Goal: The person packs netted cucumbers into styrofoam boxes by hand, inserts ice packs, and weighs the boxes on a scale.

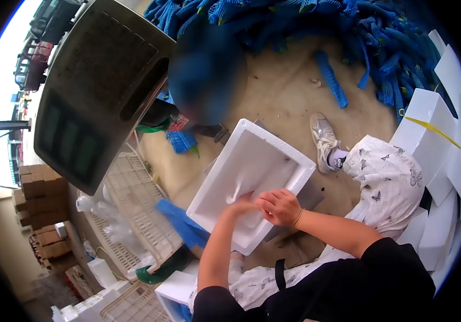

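Both hands are together over the lower part of a white foam box [252,140], whose open top faces me. My right hand [280,207] is closed, its fingers curled close to the other hand. My left hand [245,204] reaches into the box, its fingers partly covered. A thin white strip, perhaps plastic film, rises inside the box beside the hands. What lies between the hands is too small to make out.
A scale display [101,91] stands at upper left. Blue-netted produce [391,48] is heaped at the top and right. White foam boxes [429,121] stand at right, a plastic crate [139,198] at left, brown cartons [45,196] farther left. A shoe [324,140] rests on the floor.
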### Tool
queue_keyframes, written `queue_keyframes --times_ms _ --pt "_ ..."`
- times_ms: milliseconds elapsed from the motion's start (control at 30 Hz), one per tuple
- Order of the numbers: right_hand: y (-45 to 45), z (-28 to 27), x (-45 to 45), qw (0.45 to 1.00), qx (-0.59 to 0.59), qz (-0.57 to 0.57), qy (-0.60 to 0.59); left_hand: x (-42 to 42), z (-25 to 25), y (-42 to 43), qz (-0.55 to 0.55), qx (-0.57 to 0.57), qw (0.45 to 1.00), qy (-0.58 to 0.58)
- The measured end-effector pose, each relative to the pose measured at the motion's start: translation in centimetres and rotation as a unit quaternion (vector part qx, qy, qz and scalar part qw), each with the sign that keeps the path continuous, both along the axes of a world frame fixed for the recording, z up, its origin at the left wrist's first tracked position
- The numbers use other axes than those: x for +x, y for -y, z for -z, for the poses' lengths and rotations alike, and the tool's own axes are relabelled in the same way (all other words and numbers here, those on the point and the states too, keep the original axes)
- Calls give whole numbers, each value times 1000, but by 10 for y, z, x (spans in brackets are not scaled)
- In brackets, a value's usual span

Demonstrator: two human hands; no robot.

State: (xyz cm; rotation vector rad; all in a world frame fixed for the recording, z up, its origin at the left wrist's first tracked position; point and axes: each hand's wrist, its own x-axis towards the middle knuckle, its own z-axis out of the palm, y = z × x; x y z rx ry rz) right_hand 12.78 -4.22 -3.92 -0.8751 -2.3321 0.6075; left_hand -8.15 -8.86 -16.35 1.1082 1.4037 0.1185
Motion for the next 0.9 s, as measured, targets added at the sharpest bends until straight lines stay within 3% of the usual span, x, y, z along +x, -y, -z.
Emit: queue_keyframes --times_ms 33,100,133,167,200,233,267,300,367,433,467,533,600,633,700,733,800,833,900 --pt "-3 -3 -3 1000 -11 1 -1 4 -41 -12 1 -11 1000 -1" --pt "-6 -18 -5 992 -104 -5 -64 18 -103 -23 -16 120 951 -283" --pt "-21 -31 -11 981 -113 37 -153 21 -99 -15 -14 109 953 -282" --pt "-48 -46 -17 961 -114 79 -241 24 -93 -2 -15 208 909 -360" --pt "-89 -65 -17 950 -43 106 -290 27 -86 3 -13 304 848 -433" --pt "-135 -74 -16 935 35 157 -315 33 -79 1 -28 314 886 -339" --pt "-185 -75 -19 919 100 178 -337 47 -90 -10 44 324 888 -323" --pt "-227 -64 -26 912 4 221 -345 50 -96 -16 47 318 893 -316" --pt "-298 -14 -59 949 -43 190 -249 45 -89 -25 51 310 897 -311" --pt "-334 66 -99 998 -11 52 -46 30 -80 -27 44 156 950 -266" --pt "-342 102 -123 997 -17 -32 68 32 -85 -35 66 106 948 -293" --pt "-339 162 -160 970 151 -111 156 29 -74 -26 36 103 953 -283" --pt "-333 227 -181 978 195 -21 65 30 -92 -43 71 61 943 -320" --pt "-333 225 -183 979 192 -23 61 22 -83 -36 50 45 958 -278" --pt "-339 206 -178 955 148 -94 239 22 -91 -47 45 -20 963 -264" --pt "-344 198 -174 956 150 -94 234 23 -96 -51 41 -84 964 -248" --pt "-363 188 -162 934 296 -104 173 23 -87 -39 37 -16 965 -257" --pt "-364 207 -168 938 229 -139 221 23 -84 -38 44 -30 962 -267" --pt "-369 151 -166 943 168 -184 220 23 -83 -36 66 -69 954 -285"
